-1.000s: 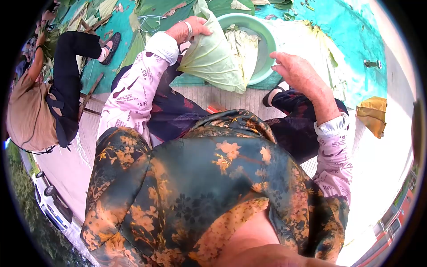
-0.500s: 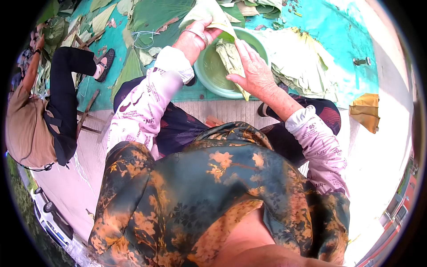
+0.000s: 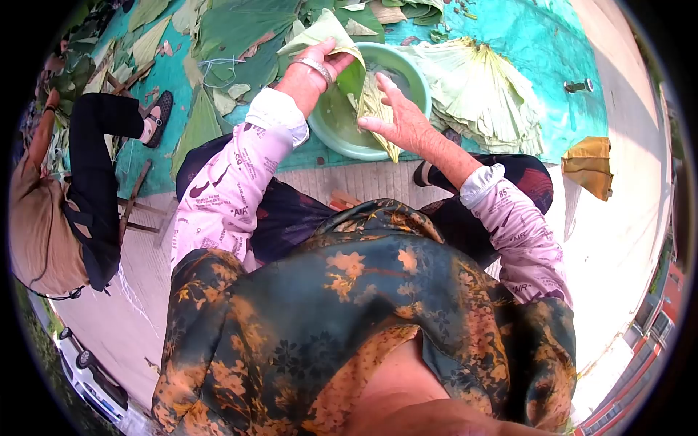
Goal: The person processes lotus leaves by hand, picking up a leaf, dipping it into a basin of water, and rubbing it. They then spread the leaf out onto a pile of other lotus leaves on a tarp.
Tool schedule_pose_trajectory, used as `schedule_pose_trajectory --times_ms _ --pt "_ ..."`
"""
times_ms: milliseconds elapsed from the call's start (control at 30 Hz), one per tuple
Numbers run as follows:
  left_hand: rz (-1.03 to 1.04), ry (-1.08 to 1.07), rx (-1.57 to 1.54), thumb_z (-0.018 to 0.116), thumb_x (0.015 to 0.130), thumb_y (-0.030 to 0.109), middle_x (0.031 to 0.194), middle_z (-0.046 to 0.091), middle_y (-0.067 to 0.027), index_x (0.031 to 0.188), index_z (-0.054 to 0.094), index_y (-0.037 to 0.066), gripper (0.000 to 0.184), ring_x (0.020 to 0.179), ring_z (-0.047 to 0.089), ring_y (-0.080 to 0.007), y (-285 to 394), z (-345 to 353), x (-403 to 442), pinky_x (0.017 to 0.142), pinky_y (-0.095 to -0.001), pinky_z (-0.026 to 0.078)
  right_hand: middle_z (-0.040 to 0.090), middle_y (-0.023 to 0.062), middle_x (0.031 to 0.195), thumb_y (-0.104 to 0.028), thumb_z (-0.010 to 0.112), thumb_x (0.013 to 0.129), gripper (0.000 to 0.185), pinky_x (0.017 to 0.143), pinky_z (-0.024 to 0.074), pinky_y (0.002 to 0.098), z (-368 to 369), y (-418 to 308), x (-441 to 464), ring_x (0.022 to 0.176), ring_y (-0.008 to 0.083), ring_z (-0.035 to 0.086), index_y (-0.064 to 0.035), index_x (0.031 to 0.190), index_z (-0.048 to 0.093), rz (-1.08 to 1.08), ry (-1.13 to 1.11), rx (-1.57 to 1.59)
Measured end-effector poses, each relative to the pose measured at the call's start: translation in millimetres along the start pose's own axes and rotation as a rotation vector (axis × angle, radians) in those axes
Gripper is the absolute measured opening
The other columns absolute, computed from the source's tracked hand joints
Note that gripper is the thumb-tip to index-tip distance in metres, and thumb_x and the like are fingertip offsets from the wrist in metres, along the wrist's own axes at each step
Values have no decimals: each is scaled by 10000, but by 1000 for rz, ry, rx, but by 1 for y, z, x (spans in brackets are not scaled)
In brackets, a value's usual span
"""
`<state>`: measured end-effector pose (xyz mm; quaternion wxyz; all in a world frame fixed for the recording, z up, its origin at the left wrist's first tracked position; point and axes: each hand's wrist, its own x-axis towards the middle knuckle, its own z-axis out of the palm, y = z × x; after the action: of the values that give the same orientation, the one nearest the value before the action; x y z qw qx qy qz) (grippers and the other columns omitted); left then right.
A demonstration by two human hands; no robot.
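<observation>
A pale green leaf (image 3: 326,30), folded over on itself, is pinched in my left hand (image 3: 314,69) above the basin's near-left side. Its darker green flap hangs down over the basin. My right hand (image 3: 407,123) is open at the basin's right, thumb and fingers apart, with its thumb close to a crumpled, yellowish folded leaf (image 3: 372,103). That folded leaf leans out over the near rim of the light green basin (image 3: 420,69), which holds some liquid. Whether the thumb touches it, I cannot tell.
Stacked pale leaves (image 3: 483,91) lie right of the basin on a turquoise sheet (image 3: 567,54). Large green leaves (image 3: 243,40) spread to the left. A small metal object (image 3: 579,86) and a brown folded piece (image 3: 587,167) are farther right. Another person (image 3: 102,145) sits at left.
My right fingers have come away from the edge of the held leaf and spread apart. The leaf's flap now hangs lower, with my left hand still on it. The view has shifted slightly.
</observation>
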<state>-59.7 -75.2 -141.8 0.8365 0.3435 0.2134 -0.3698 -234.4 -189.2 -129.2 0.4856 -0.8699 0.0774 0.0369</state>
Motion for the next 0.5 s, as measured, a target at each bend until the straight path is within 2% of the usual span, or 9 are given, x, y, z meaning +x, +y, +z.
schedule_pose_trajectory --times_ms 67,133,167,233,267,300,333,467,500 --pt "2 -46 26 555 813 27 1055 510 -182 1097 422 -54 324 966 519 -323 -3 -1 4 873 -453 465 333 253 1296 -495 655 680 967 967 334 380 -3 -8 0 1162 332 405 3 1342 156 10 61 89" --pt "-3 55 56 556 819 39 1019 529 -192 1039 451 -45 258 947 529 -312 -1 5 2 852 -440 480 340 268 1279 -459 669 684 959 966 336 366 -4 -23 -1 1167 338 397 28 1331 155 -36 134 125" --pt "-14 96 74 545 835 64 954 557 -190 994 466 -50 211 898 557 -308 -1 -7 21 821 -431 501 353 296 1241 -422 680 675 949 962 329 366 -4 -29 -4 1163 375 379 67 1311 173 -14 191 38" --pt "-95 43 66 539 845 102 975 552 -213 991 474 -68 234 884 570 -330 6 -34 47 793 -432 522 433 286 1141 -145 621 678 778 810 429 420 -11 -33 -11 984 391 503 35 1309 203 89 160 -67" --pt "-81 56 84 538 845 98 973 562 -207 985 484 -72 227 892 575 -323 5 -27 41 787 -422 527 506 239 1009 -53 570 691 566 778 428 437 -14 -29 -10 945 383 516 3 1202 332 157 135 -166" --pt "-88 32 113 538 846 105 955 577 -189 992 493 -71 233 900 579 -312 9 -44 59 790 -413 526 550 211 896 -15 546 678 411 697 449 438 -26 -26 -11 861 374 552 -1 1068 419 123 67 -209" --pt "-77 14 146 541 846 116 977 578 -188 990 506 -65 234 921 575 -305 10 -44 55 794 -399 523 568 194 817 -10 545 672 324 646 452 431 -25 -16 -13 792 375 565 -15 982 452 63 200 -247" --pt "-97 -25 216 523 855 113 1019 575 -182 1013 514 -46 224 925 576 -292 17 -45 49 810 -393 513 569 169 810 -15 556 669 308 615 454 408 -51 -27 -8 765 349 574 -45 966 481 -138 528 -193" --pt "-86 -21 230 519 856 108 1025 574 -180 1017 515 -44 222 923 576 -290 13 -42 46 812 -393 512 574 132 790 -43 586 679 305 614 466 373 -60 -32 -10 751 318 582 -44 971 495 -218 531 -165"
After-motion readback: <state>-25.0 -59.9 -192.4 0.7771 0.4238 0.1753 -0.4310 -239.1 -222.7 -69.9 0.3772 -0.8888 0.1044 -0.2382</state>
